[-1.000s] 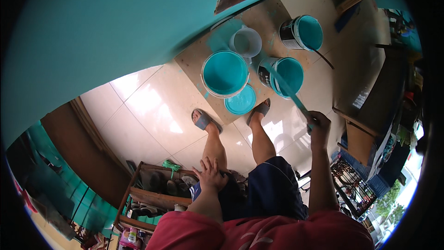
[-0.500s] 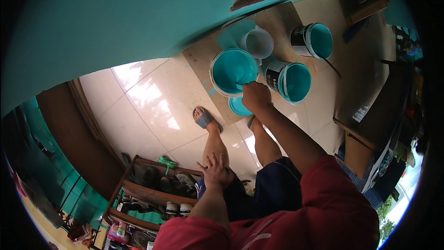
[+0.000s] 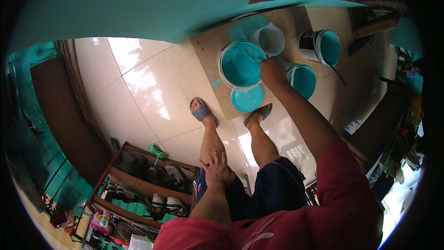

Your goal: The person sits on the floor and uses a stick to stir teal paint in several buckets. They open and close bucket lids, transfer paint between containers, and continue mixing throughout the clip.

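Observation:
My right hand [image 3: 274, 73] is closed at the right rim of an open paint bucket [image 3: 223, 75] partly filled with teal paint. It grips a paint-covered tool [image 3: 254, 56], whose far end lies in the paint; its exact kind is hidden by the paint and my fingers. In front of the bucket is a round teal-coated lid [image 3: 247, 100]. A whitish plastic pitcher [image 3: 277, 40] stands just behind my hand, and a second teal paint bucket [image 3: 304, 82] is to its right. My left hand [image 3: 217, 171] rests on my left knee, fingers spread, holding nothing.
Under the buckets lies a paint-spotted board [image 3: 206, 56] on the tiled floor [image 3: 138, 95]. Farther right stands another paint bucket [image 3: 307, 46] with a thin stick [image 3: 339, 76] beside it. The teal wall [image 3: 115, 4] borders the far side; a wooden shoe rack [image 3: 150, 189] is lower left.
My right hand has moved from the bucket's near right edge to its farther right side, carrying the tool through the paint. The view has shifted slightly. My left hand stays on the knee.

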Demonstrator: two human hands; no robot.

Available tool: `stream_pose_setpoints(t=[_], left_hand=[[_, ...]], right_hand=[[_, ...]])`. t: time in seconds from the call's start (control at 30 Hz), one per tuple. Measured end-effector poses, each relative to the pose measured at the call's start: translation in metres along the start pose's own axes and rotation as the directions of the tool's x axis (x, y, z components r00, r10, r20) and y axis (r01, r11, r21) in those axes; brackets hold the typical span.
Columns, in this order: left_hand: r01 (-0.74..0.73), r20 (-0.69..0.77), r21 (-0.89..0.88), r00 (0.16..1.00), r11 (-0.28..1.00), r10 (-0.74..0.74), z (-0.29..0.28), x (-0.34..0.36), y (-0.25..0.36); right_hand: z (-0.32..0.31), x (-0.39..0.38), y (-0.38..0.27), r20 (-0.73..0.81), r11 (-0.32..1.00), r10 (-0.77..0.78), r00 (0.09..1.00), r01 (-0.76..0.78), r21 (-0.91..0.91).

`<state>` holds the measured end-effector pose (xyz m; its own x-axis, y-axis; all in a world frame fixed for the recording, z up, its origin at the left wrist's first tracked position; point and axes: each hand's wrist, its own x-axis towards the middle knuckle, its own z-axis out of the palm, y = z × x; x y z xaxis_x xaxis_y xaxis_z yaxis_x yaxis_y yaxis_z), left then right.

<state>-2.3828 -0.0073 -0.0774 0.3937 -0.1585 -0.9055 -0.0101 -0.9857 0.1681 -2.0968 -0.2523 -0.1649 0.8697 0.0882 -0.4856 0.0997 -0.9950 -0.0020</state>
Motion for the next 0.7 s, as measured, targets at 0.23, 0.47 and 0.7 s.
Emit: stream_pose_setpoints(t=[0.23, 0.47, 0.7], left_hand=[[0.024, 0.062, 0.007, 0.998, 1.000, -0.025, 0.006, -0.001, -0.002], [0.008, 0.065, -0.010, 0.998, 1.000, -0.007, 0.007, -0.006, -0.004], [0.006, 0.092, 0.067, 0.996, 0.998, -0.012, 0.009, -0.005, -0.003]], right_hand=[[0.005, -0.039, -0.040, 0.132, 0.995, -0.100, 0.986, 0.096, 0.041], [0.017, -0.044, -0.065, 0.098, 0.976, -0.090, 0.991, 0.068, 0.205], [0.046, -0.050, -0.030, -0.064, 0.880, 0.166, 0.984, -0.119, 0.461]])
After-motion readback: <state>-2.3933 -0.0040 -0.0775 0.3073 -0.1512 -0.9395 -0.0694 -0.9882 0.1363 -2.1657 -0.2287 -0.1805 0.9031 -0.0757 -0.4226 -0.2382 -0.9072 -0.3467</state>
